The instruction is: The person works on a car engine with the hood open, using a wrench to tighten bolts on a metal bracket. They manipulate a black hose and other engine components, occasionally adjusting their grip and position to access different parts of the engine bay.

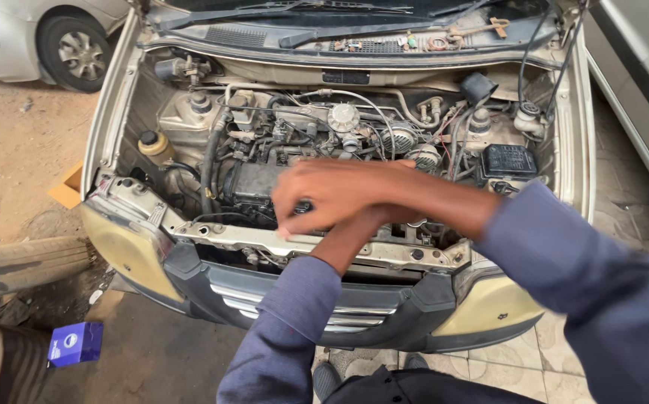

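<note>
I lean over the open engine bay (339,142) of a beige car. My right hand (332,191) reaches across from the right, over the front of the engine. Its fingers curl down around a small dark round part (303,207) just behind the front crossmember (384,254). My left forearm (343,243), in a blue-grey sleeve, comes up from below and passes under the right wrist. The left hand itself is hidden beneath the right hand and arm.
A black fuse box (510,159) sits at the bay's right, a yellowish fluid reservoir (156,146) at its left. A blue box (76,343) lies on the ground at lower left near a worn tyre (25,262). Other cars stand at top left (40,37) and right (638,67).
</note>
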`<state>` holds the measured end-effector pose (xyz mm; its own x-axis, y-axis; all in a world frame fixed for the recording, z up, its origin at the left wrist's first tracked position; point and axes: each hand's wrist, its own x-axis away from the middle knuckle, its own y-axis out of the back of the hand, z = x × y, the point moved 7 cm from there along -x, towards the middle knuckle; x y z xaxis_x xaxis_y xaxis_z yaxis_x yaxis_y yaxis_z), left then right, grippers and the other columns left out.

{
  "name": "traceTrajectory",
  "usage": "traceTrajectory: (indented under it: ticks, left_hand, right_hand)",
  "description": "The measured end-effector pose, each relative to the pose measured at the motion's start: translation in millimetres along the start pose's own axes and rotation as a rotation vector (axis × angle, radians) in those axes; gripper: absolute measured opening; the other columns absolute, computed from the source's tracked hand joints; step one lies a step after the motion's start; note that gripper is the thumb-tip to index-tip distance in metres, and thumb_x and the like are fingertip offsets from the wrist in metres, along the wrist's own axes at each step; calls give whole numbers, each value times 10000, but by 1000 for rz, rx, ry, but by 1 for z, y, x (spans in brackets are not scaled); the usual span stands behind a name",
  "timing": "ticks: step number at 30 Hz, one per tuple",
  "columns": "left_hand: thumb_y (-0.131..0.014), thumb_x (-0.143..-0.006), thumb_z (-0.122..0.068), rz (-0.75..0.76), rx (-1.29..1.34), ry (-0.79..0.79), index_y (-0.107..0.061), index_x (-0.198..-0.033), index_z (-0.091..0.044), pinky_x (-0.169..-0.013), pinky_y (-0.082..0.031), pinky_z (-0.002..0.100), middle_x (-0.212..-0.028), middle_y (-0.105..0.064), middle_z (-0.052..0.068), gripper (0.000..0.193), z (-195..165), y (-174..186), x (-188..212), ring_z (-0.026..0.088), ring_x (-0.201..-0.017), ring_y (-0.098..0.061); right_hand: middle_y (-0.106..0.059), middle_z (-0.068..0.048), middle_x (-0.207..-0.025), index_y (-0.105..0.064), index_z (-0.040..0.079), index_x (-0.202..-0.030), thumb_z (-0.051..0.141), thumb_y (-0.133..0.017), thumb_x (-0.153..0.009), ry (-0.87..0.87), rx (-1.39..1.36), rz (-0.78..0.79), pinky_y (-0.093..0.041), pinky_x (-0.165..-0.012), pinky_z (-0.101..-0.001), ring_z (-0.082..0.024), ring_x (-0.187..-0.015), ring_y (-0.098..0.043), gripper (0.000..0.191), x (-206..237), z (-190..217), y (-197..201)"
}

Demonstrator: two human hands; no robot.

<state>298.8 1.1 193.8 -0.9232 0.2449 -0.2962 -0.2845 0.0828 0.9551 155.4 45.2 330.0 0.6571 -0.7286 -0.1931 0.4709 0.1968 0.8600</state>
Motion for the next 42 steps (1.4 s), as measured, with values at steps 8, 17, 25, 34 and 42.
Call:
traceTrajectory:
  ticks: [8, 17, 25, 34, 42]
  left_hand:
    - [-674, -855, -295, -292, -127, 97, -772, -1021, -102, -826, -538, 494, -1007, -760, 143, 273, -1, 29, 39, 315, -947, -722]
    - [-694, -831, -95, -381, -75, 189, -707, -1163, -56, -928, -535, 427, -775, -676, 105, 334, -2, 58, 99, 281, -820, -666]
    - [-553, -1017, -58, -934, 246, 329, -636, -1295, -97, -1096, -375, 452, -1184, -716, 114, 292, 17, 100, 160, 256, -1180, -616]
    - [-333, -806, 139, -958, 796, 422, -415, -1553, -100, -1159, -361, 404, -1307, -654, 112, 789, 104, 85, 138, 229, -1321, -551]
    - [-239, -665, 188, -261, 1077, 354, -459, -1570, -205, -1090, -518, 387, -1229, -716, 124, 1011, 138, 46, 89, 213, -1169, -681]
  right_hand:
    - [-593, -35, -778, -699, 109, -603, 339, -617, -899, 194, 587, 180, -385, -855, -469, -242, -857, -571, 383, -17, -80, -22]
    - [-515, -53, -613, -620, 83, -691, 376, -510, -1024, -46, 533, -78, -434, -782, -446, -225, -607, -454, 457, -1, -185, -5]
    - [-318, 16, -438, -510, 87, -520, 574, -360, -1068, -852, 401, -295, -346, -387, -419, -169, -374, -291, 749, 118, -222, 2]
    - [-544, 25, -526, -597, 104, -716, 700, -424, -950, -1087, -30, 78, -506, -435, -320, -143, -490, -655, 663, 189, -112, -71]
    - [-751, -218, -865, -658, 6, -904, 525, -665, -873, -1057, -1065, 69, -665, -611, -404, -275, -816, -834, 520, 140, -74, -101]
